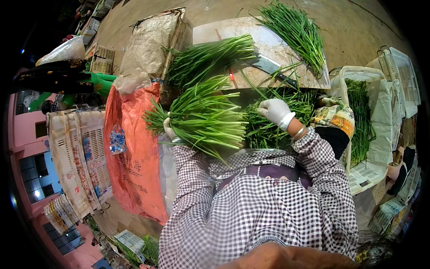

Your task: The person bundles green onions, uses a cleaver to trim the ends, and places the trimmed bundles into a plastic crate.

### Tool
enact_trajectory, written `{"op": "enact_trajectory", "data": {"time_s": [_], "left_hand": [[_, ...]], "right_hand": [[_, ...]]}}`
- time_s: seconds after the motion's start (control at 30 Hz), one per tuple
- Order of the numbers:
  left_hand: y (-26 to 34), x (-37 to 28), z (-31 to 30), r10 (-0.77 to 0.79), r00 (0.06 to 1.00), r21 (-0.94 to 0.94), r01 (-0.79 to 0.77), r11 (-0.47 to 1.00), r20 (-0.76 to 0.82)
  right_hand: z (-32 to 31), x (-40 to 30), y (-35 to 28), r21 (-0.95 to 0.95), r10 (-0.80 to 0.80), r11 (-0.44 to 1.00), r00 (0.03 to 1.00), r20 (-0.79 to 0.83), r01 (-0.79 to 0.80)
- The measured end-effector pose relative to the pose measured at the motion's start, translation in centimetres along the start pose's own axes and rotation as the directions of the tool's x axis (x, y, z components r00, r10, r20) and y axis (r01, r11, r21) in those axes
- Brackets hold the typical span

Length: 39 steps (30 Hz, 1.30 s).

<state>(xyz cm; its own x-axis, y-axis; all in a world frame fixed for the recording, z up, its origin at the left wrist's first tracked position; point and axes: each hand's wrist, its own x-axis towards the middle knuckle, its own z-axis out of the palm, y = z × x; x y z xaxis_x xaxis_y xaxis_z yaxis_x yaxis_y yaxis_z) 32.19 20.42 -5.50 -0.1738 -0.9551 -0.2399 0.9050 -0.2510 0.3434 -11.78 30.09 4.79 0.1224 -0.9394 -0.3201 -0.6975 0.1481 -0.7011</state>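
Note:
My left hand (168, 129), in a white glove, grips a bunch of garlic chives (208, 114) near its leafy end. The pale cut ends fan out to the right, over my lap. My right hand (276, 111), also gloved, hovers above loose chive leaves (265, 131) with its fingers curled together; nothing shows between them. Beyond both hands lies a stained white board (235, 30). On it rest a second bunch of chives (211, 57), a third at the far right (295, 33), and a broad knife (268, 66) with a black handle.
A white plastic crate (376, 168) holding more chives (357, 121) stands to my right. On my left hangs an orange plastic sack (137, 161), beside white crates (80, 151). A crate covered by a woven sack (151, 40) stands at the board's left edge.

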Motion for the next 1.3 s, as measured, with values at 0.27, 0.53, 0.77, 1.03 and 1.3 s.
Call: {"op": "enact_trajectory", "data": {"time_s": [0.27, 0.53, 0.77, 1.03, 1.3], "left_hand": [[-1.7, -0.3, 2.5, -0.019, 0.99, 0.028, 0.016, 0.999, 0.139], [-1.9, -1.4, 6.0, 0.048, 0.985, 0.033, -0.054, 0.998, 0.168], [-1.6, -1.2, 6.4, 0.036, 0.967, 0.001, -0.038, 0.999, 0.251], [-2.0, -0.9, 6.8, 0.022, 0.943, -0.026, -0.014, 1.0, 0.333], [-2.0, -1.2, 8.1, 0.016, 0.915, -0.018, -0.01, 1.0, 0.404]], "right_hand": [[2.8, -1.8, -3.7, 0.67, -0.06, 0.721, 0.979, -0.194, 0.177], [3.5, -3.8, -4.3, 0.568, -0.493, 0.75, 0.859, 0.139, 0.338], [1.1, -1.5, -0.8, 0.409, -0.317, 0.878, 0.942, 0.107, 0.249], [-0.7, -0.8, -4.4, 0.231, -0.328, 0.879, 0.881, -0.34, 0.416], [3.7, 0.5, -6.1, 0.539, -0.104, 0.827, 0.986, -0.13, 0.159]]}}
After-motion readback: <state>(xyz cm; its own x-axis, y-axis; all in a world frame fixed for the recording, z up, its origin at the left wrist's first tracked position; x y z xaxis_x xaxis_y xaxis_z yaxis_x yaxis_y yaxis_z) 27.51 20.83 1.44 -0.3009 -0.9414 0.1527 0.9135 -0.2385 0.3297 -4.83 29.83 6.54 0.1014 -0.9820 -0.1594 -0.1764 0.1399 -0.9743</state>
